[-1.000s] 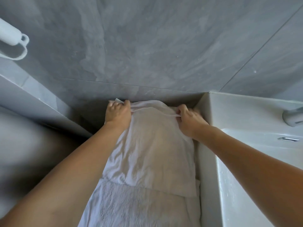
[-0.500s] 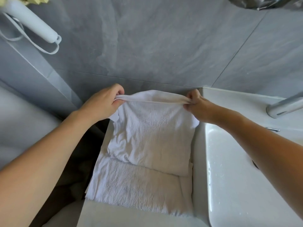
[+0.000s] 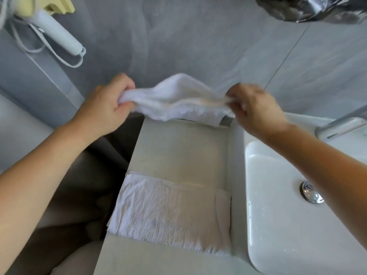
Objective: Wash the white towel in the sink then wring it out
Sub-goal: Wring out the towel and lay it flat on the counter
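I hold the small white terry towel [image 3: 174, 100] lifted clear above the beige bench [image 3: 178, 151], my left hand [image 3: 103, 108] and right hand [image 3: 256, 108] each with fingers pinching one end. The white ceramic sink [image 3: 278, 205] lies beside it, unused. By my judgement, washing and wringing both remain; only pickup is done.

The towel [image 3: 178, 100] held up is white, with a faint peach tint along its fold. A second towel [image 3: 168, 213] lying flat is white too (its nap shows a fine pebbled texture). The surface [image 3: 178, 151] is pale beige. The sink [image 3: 278, 225] is glossy white, its drain [image 3: 310, 192] chrome. The wall [image 3: 198, 40] is grey with marbled streaks. A bag [image 3: 309, 8] up top is shiny black.
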The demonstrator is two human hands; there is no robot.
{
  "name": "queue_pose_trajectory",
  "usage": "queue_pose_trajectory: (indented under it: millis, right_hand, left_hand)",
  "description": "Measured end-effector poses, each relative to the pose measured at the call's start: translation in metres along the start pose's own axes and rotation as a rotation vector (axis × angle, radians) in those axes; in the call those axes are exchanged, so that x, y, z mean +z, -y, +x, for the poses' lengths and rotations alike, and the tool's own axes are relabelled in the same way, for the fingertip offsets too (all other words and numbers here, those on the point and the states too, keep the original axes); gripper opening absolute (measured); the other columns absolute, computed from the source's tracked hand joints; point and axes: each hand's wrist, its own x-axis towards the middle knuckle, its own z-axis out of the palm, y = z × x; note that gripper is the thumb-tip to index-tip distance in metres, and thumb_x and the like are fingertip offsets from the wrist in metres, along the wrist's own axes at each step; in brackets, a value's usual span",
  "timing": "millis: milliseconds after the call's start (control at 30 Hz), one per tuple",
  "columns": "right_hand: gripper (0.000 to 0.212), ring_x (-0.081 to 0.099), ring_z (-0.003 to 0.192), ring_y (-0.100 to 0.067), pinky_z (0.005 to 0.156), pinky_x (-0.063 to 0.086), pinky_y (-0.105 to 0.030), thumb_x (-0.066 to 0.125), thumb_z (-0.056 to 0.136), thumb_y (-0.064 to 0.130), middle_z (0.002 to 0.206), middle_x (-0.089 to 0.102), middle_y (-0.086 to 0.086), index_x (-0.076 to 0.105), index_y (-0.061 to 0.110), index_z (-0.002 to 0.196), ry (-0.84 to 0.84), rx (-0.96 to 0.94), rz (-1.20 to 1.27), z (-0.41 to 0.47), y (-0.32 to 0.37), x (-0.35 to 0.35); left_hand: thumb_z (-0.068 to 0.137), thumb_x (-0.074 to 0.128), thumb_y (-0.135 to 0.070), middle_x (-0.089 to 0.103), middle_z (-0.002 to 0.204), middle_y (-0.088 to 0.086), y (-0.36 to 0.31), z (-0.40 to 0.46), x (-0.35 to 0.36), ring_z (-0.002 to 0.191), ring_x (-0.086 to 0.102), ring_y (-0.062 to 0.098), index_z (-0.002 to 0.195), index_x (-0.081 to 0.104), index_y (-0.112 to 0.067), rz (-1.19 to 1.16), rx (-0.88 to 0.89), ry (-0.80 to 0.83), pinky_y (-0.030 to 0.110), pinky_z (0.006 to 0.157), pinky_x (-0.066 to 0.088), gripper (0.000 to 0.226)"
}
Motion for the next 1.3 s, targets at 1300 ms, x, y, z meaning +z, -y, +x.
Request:
queue_pose_trajectory:
  millis: [1300]
  right_hand:
    - [0.046, 0.042, 0.126, -0.03, 0.101, 0.033, -0.04, 0.033, 0.099, 0.023, 0.141, 0.047, -0.012, 0.042, 0.01, 0.142, 0.984, 0.269, -0.942, 0.007, -0.055, 0.179]
  left_hand:
    - [0.095, 0.064, -0.025, 0.064, 0.094, 0.0, 0.121, 0.021, 0.168, 0.078, 0.056, 0.013, 0.105, 0.068, -0.015, -0.431, -0.785, 0.087, 0.026, 0.068, 0.045, 0.014]
